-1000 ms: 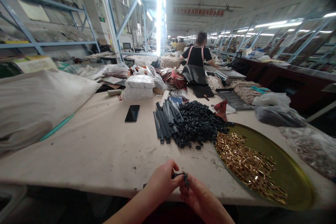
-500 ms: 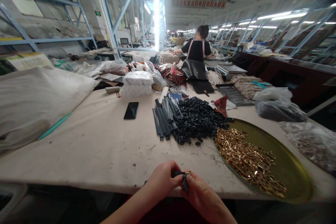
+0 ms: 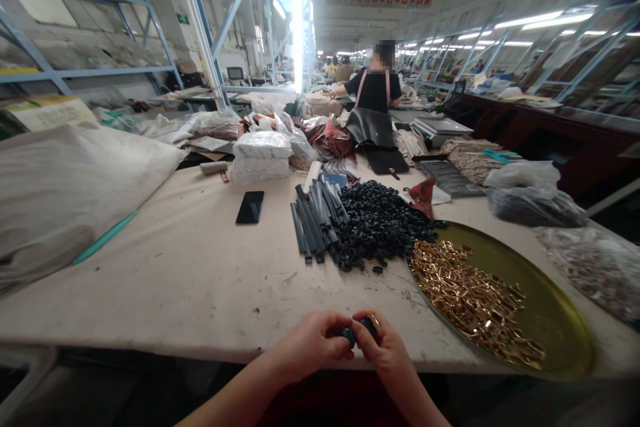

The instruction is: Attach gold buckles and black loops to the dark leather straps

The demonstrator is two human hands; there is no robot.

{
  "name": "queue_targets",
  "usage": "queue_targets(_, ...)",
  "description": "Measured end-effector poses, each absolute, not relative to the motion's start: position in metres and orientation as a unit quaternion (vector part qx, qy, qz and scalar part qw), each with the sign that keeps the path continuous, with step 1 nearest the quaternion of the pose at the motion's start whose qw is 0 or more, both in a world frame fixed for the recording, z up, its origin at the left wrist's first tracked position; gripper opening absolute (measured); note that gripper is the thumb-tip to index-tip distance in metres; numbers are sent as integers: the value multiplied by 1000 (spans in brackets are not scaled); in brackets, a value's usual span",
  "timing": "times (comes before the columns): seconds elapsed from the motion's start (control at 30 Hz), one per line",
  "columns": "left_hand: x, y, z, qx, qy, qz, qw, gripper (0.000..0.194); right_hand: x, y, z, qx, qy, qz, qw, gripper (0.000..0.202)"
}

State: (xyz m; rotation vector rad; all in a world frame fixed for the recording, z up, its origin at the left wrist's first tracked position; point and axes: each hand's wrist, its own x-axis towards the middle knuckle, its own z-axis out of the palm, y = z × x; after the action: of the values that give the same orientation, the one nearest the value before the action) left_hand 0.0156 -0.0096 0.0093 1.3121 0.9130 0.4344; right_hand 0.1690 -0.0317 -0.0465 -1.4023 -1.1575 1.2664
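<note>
Close together at the table's front edge, both hands pinch a short dark strap [image 3: 350,335]. My left hand [image 3: 313,343] has thumb and fingers closed on its left end. Opposite it, my right hand [image 3: 383,345] grips the other end, fingers bent over it. A small gold buckle [image 3: 375,322] shows at the right fingers; how it sits on the strap is partly hidden. Beyond the hands lies a heap of small black loops [image 3: 380,223], with flat dark strips [image 3: 317,220] beside it. Gold buckles [image 3: 475,300] are piled on a round gold-coloured tray [image 3: 560,327] to the right.
A phone [image 3: 250,207] lies left of the strips. White wrapped packs [image 3: 263,155], a black leather piece [image 3: 373,130] and plastic bags [image 3: 530,197] stand farther back. Loose white sheeting [image 3: 85,173] covers the left side. A person [image 3: 377,87] works beyond the table.
My right hand has moved up and turned over the strap, its fingers now bent on top. The buckle has shifted slightly right and up. The strap is now mostly covered by the fingers.
</note>
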Motion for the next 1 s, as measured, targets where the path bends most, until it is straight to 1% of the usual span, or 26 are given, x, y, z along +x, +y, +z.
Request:
queue_targets(0.1, 15, -10, 4, 552, 420, 193, 693, 27, 171, -36, -47, -567, -536, 466, 418, 25)
queue_targets(0.17, 14, -11, -1, 534, 436, 196, 697, 29, 171, -38, -46, -574, -575, 427, 397, 21)
queue_targets(0.23, 14, -13, -7, 524, 442, 199, 700, 32, 170, -40, -44, -571, -602, 416, 374, 17)
queue_targets(0.43, 15, -16, -18, 508, 417, 201, 727, 36, 168, -46, -40, -516, -552, 541, 370, 18)
queue_targets(0.57, 9, -16, -11, 484, 389, 176, 764, 38, 169, -48, -41, -511, -596, 507, 357, 18)
queue_targets(0.67, 4, -16, -9, 475, 382, 175, 773, 35, 169, -47, -42, -505, -619, 492, 346, 18)
queue_targets(0.77, 5, -18, -12, 481, 392, 173, 765, 33, 170, -47, -43, -492, -619, 511, 339, 18)
queue_targets(0.87, 9, -20, -15, 473, 416, 174, 757, 37, 172, -49, -45, -479, -612, 533, 334, 19)
queue_targets(0.97, 11, -20, -11, 501, 439, 135, 733, 27, 171, -51, -47, -502, -588, 520, 363, 21)
queue_targets(1.0, 10, -20, -9, 525, 441, 112, 719, 28, 170, -52, -48, -517, -575, 509, 379, 21)
